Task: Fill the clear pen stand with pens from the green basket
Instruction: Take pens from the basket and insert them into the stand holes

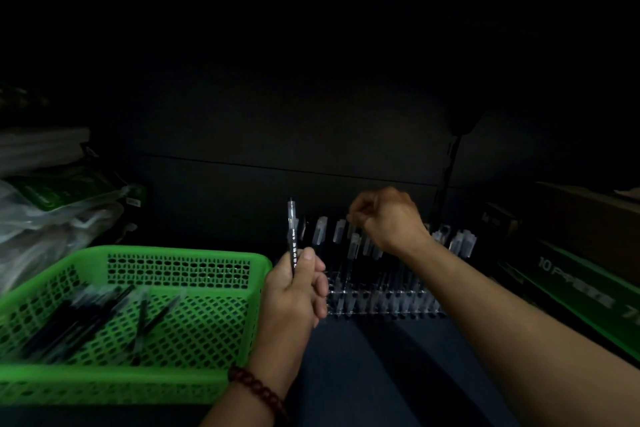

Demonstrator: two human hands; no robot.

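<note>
the left hand [294, 291] grips a pen [291, 232] upright beside the green basket [180, 253], likely queued, while the right hand [389, 218] curls over standing pens [320, 230] in the clear pen stand [381, 302], its grip too dim to tell.

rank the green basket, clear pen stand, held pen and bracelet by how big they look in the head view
1. green basket
2. clear pen stand
3. pen in the left hand and bracelet: about alike, and the bracelet is nearer the camera, so unranked

Plastic bags [52, 215] lie left, a dark box [571, 291] right.
</note>
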